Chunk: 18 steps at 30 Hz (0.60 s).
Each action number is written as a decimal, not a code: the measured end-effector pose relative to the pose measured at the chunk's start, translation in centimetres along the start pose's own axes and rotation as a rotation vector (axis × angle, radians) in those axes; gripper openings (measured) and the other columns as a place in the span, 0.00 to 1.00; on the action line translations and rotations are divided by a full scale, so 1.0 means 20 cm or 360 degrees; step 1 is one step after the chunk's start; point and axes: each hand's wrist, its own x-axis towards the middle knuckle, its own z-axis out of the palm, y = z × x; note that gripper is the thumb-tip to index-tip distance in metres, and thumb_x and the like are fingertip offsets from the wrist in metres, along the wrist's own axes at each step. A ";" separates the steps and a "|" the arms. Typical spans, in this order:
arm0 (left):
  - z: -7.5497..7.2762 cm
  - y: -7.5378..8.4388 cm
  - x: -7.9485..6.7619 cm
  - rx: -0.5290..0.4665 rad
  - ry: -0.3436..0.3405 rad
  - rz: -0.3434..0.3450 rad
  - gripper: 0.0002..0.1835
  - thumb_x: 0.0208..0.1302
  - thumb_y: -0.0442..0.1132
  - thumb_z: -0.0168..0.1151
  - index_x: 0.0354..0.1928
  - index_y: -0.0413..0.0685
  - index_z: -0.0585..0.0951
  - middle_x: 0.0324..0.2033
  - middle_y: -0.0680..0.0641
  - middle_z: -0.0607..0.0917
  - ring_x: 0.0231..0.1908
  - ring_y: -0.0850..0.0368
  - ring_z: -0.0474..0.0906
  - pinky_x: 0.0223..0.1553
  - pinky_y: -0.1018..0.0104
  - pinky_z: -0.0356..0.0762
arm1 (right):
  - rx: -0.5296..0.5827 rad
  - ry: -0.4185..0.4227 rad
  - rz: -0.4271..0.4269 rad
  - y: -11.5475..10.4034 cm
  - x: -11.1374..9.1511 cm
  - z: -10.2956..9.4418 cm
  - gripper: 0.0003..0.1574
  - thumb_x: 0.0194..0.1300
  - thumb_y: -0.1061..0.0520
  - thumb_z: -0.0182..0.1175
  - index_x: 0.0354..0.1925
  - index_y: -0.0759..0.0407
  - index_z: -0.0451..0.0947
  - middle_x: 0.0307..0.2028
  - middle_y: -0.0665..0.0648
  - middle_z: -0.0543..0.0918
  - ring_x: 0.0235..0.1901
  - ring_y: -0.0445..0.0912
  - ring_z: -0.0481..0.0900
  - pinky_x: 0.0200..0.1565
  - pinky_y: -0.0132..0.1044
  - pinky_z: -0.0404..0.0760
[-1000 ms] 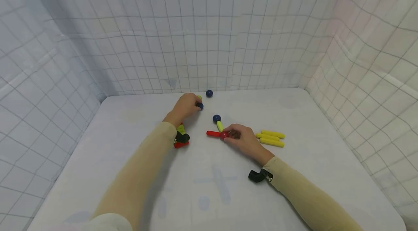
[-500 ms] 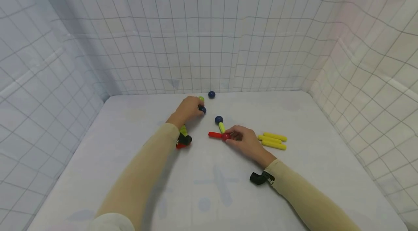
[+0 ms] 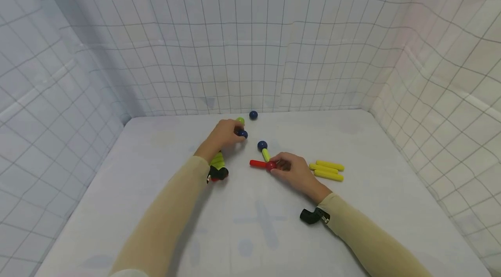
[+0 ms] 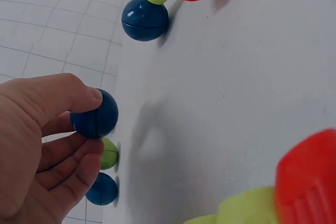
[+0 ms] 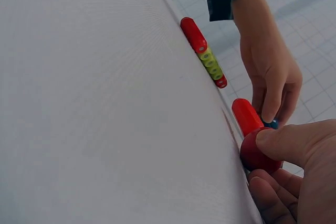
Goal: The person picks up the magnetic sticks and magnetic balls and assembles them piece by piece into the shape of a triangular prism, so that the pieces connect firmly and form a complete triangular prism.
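My left hand (image 3: 224, 135) pinches a dark blue ball (image 4: 97, 115) between thumb and fingers, held over the tabletop. My right hand (image 3: 295, 171) grips a red ball (image 5: 258, 151) with thumb and fingertips. Attached to that red ball, a red rod (image 3: 257, 163) points left. A short yellow-green rod (image 3: 265, 154) runs from the red ball to another blue ball (image 3: 262, 145) at its far end. Beyond the left hand, a green ball (image 4: 109, 154) and a third blue ball (image 3: 253, 115) rest near the back edge.
Several yellow rods (image 3: 328, 175) lie beside the right hand. Yellow-green rods (image 3: 217, 160) and red rods (image 5: 194, 34) lie in a row, partly under the left wrist in the head view. Grid-patterned white cloth walls (image 3: 250, 51) enclose the white table (image 3: 372, 225) at the back and sides.
My left hand, with its blue ball, has come slightly nearer, away from the green ball. The right hand keeps its grip on the red ball. The head view has shifted slightly.
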 end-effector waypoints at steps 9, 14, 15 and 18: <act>-0.07 0.00 -0.16 -0.0255 -0.0019 0.0140 0.22 0.70 0.41 0.75 0.63 0.45 0.87 0.45 0.47 0.88 0.48 0.50 0.82 0.54 0.54 0.83 | 0.0006 -0.0001 0.0016 -0.02 0.00 0.00 0.18 0.69 0.59 0.76 0.55 0.48 0.89 0.43 0.45 0.87 0.41 0.44 0.84 0.48 0.42 0.86; -0.08 -0.02 -0.24 -0.0312 -0.0103 0.0192 0.19 0.70 0.41 0.74 0.60 0.47 0.87 0.45 0.49 0.89 0.46 0.51 0.84 0.55 0.53 0.84 | -0.0017 0.0015 0.0040 -0.01 0.00 0.01 0.17 0.68 0.59 0.77 0.54 0.47 0.88 0.42 0.44 0.87 0.40 0.43 0.84 0.48 0.41 0.85; -0.08 -0.02 -0.25 -0.0319 -0.0120 0.0193 0.18 0.70 0.41 0.74 0.59 0.47 0.87 0.44 0.50 0.89 0.46 0.51 0.84 0.55 0.53 0.84 | -0.0018 0.0017 0.0047 -0.01 0.00 0.01 0.17 0.68 0.59 0.77 0.54 0.47 0.89 0.42 0.44 0.87 0.40 0.43 0.84 0.48 0.40 0.85; -0.05 -0.04 -0.28 -0.0304 -0.0180 0.0193 0.17 0.70 0.42 0.74 0.58 0.47 0.87 0.45 0.51 0.89 0.46 0.53 0.84 0.56 0.54 0.84 | -0.0012 0.0017 0.0052 -0.01 -0.01 0.02 0.17 0.68 0.59 0.77 0.54 0.46 0.89 0.42 0.44 0.87 0.40 0.44 0.84 0.47 0.40 0.85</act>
